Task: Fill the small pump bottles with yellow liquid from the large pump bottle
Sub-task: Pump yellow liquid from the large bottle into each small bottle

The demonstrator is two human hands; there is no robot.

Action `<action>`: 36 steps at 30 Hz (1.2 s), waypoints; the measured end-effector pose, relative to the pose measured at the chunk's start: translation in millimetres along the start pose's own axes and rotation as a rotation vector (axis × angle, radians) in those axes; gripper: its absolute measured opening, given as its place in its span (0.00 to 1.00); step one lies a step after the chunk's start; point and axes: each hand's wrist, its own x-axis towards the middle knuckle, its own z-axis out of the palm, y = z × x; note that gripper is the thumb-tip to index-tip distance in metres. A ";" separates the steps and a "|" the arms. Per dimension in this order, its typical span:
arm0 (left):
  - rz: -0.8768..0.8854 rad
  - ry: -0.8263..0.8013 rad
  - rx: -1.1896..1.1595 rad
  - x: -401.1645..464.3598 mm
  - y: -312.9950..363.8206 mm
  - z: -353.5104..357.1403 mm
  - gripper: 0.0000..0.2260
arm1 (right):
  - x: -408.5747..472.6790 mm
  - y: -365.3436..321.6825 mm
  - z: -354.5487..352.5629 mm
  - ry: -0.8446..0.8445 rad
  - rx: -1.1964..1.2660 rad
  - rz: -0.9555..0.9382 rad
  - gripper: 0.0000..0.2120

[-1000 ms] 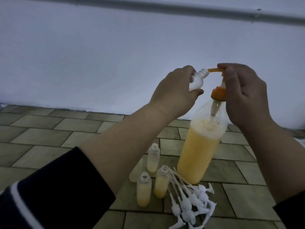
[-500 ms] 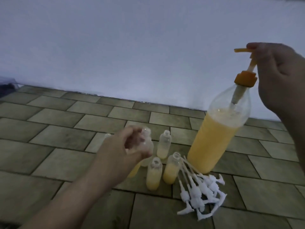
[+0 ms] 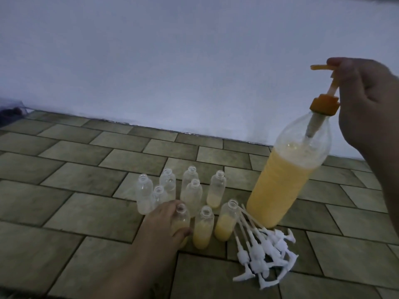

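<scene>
The large clear bottle [image 3: 285,180] of yellow liquid stands at the right on the tiled floor, with an orange pump head [image 3: 323,83] on top. My right hand [image 3: 367,108] holds that pump head from the right. My left hand [image 3: 164,223] grips a small bottle [image 3: 182,221] partly filled with yellow, set down at the front left of the group. Two more partly filled small bottles [image 3: 203,227] stand beside it. Another small bottle [image 3: 216,190] holds a little yellow. Several empty small bottles [image 3: 144,195] stand behind.
A pile of white pump tops [image 3: 265,253] with long tubes lies on the floor in front of the large bottle. A white wall [image 3: 172,61] rises behind the brown tiles [image 3: 64,190]. A dark object [image 3: 10,113] sits at the far left by the wall.
My left hand has come down from the pump spout with the small bottle and set it on the floor among the others. My right hand stays on the pump head.
</scene>
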 end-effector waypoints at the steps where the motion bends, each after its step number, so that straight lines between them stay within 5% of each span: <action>1: 0.000 -0.006 -0.011 -0.1 -0.9 0.0 0.21 | 0.1 0.2 0.0 0.002 0.000 -0.001 0.22; 6: -0.015 -0.022 -0.137 -7.9 -1.7 -15.8 0.24 | 0.0 0.1 -0.5 -0.006 -0.014 0.010 0.21; 8: 0.053 0.091 -0.127 -11.6 -3.1 -27.4 0.16 | -1.7 -1.9 -1.1 -0.010 -0.027 0.022 0.20; 10: 0.080 0.270 -0.077 -9.8 -9.5 -34.5 0.19 | -2.2 -3.9 -1.6 -0.004 -0.029 0.031 0.19; 12: -0.006 0.332 0.016 -3.2 -13.3 -37.0 0.14 | -2.0 -5.5 -1.8 -0.008 -0.022 0.033 0.19; 19: -0.151 0.158 0.146 9.0 -21.6 -18.8 0.21 | -0.1 -3.1 -0.7 -0.011 0.012 0.050 0.19; 36: -0.235 0.162 0.056 6.6 -11.8 -24.7 0.15 | -0.7 1.9 -0.5 -0.031 -0.067 -0.074 0.18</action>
